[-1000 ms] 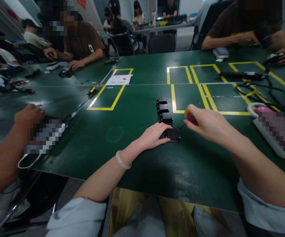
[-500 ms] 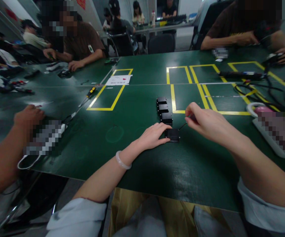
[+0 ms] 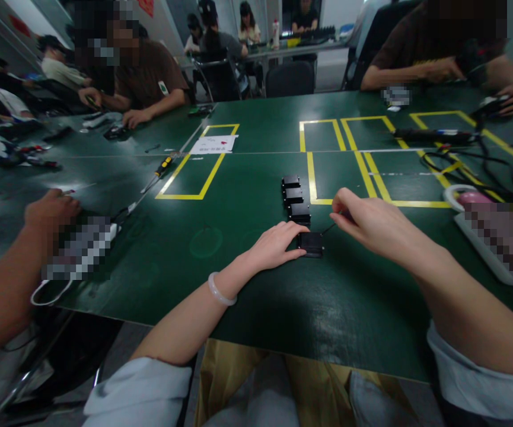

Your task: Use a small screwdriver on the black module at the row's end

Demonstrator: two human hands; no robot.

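Green matting (image 3: 247, 296) with yellow taped rectangles covered the shared table, and other people worked along its far and left edges. From the head view, the left hand (image 3: 274, 244) lay flat beside a small black module (image 3: 310, 244), its fingers pressed together against the module's left edge to steady it. The right hand (image 3: 372, 220) pinched a thin tool (image 3: 330, 227), tip at the module's upper right corner. Against half a second earlier, that hand had dipped slightly while the module stayed put. Three more black modules (image 3: 294, 196) sat in a row just behind.
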